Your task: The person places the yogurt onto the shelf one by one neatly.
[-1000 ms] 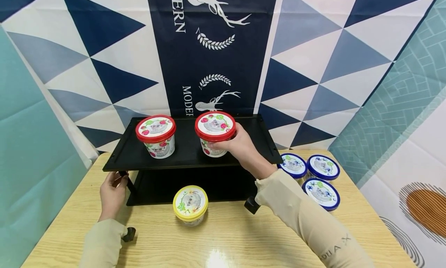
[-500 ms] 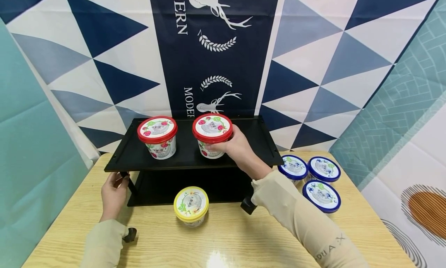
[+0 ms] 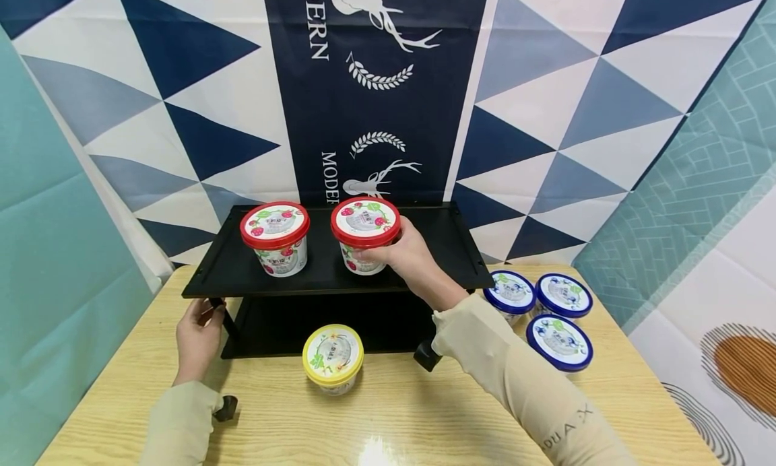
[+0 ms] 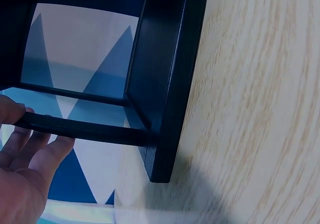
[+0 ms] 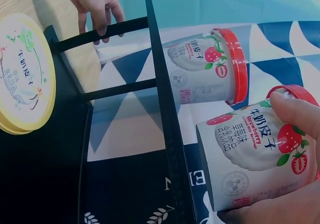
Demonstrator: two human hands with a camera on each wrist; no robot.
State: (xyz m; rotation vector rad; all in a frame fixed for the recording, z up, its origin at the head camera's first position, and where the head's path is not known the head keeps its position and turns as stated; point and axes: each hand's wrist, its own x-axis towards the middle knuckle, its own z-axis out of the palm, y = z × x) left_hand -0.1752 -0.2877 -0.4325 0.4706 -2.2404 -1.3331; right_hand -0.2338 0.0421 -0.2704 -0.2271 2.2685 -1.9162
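My right hand [image 3: 407, 257] grips a red-lidded strawberry milk tub [image 3: 362, 257] over the black two-tier shelf's upper board [image 3: 321, 277]. In the right wrist view a narrow gap shows between that tub's base [image 5: 206, 174] and the board; the tub is slightly tilted there. To its left, another red-lidded tub [image 3: 282, 257] stands upright on the upper board. My left hand [image 3: 197, 338] holds the shelf's front left post, with thumb and fingertips around the post [image 4: 95, 130] in the left wrist view. On the table before the shelf stands a yellow-lidded tub [image 3: 333, 358].
Three blue-lidded tubs [image 3: 559, 341] stand close together on the wooden table [image 3: 291, 425], right of the shelf. A patterned cloth [image 3: 376, 116] hangs directly behind the shelf. The lower board [image 3: 285, 324] sits beneath the upper one.
My right hand and its tub have shifted a little to the left and slightly down, closer to the other red-lidded tub. The left hand keeps its hold on the post.
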